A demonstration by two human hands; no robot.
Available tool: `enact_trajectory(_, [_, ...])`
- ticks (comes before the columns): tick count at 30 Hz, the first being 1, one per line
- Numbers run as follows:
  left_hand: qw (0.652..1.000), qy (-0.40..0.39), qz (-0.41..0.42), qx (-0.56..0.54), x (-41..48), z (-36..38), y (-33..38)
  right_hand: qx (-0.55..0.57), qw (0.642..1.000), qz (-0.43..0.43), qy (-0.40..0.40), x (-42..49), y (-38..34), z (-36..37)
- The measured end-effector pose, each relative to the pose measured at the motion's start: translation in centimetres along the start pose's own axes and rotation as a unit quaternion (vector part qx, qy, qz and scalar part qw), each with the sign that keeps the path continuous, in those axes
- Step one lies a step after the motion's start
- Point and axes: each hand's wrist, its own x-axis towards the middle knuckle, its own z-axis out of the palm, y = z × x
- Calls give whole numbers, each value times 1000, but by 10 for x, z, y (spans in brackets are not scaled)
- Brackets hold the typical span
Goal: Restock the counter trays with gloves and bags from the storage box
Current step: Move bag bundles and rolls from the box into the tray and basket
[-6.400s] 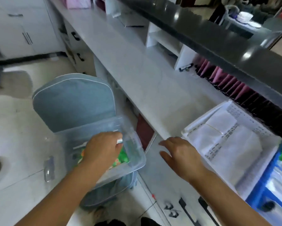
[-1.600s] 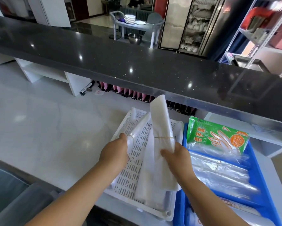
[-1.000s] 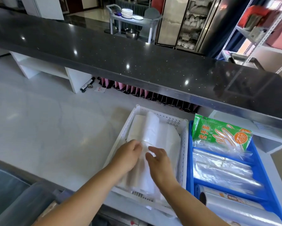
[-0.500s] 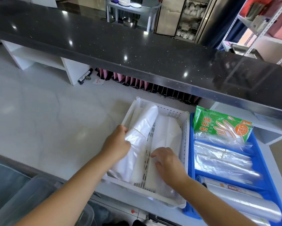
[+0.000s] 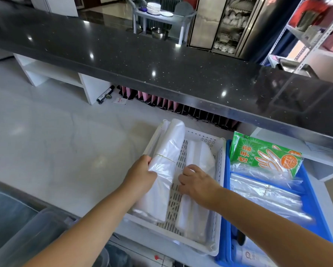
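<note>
At about eight o'clock in the view, low in the corner, stands the clear plastic storage box (image 5: pixel 36 234), beside the pale marble-look counter (image 5: pixel 56 151). Far back on the counter, near eleven o'clock, a black marker pen (image 5: pixel 105 94) lies under the dark speckled stone upper ledge (image 5: pixel 142 60). Close to six o'clock the white perforated plastic tray (image 5: pixel 220 189) sits on the counter. The left hand (image 5: pixel 140 176) is clamped on a long bundle of white plastic bags tied with a thin rubber band (image 5: pixel 165 164). The thumb and fingers are curled around its middle, and the bundle lies along the left side of the tray, its far end leaning on the back rim. The right hand (image 5: pixel 197 182) has bent fingers whose tips touch the left edge of a second flat bundle of white bags (image 5: pixel 198 157) on the right side of the same tray. I cannot tell if they pinch it or only press. Touching this tray at three o'clock is the blue plastic tray (image 5: pixel 315 199). It holds clear plastic bags (image 5: pixel 262 193), and a green printed packet of disposable gloves (image 5: pixel 263 155) stands at its far end.
</note>
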Motion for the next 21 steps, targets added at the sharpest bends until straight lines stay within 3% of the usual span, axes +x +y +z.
enact_trajectory(6, [998,-58,5,39,-9,40,6,-6,990,97,100,-25,1,4])
enact_trajectory(12, [994,-73,27,75,-13,57,4,-11,990,96,107,-23,-4,6])
enact_trajectory(21, [994,42,55,83,-22,58,2,60,978,188,71,-16,-13,12])
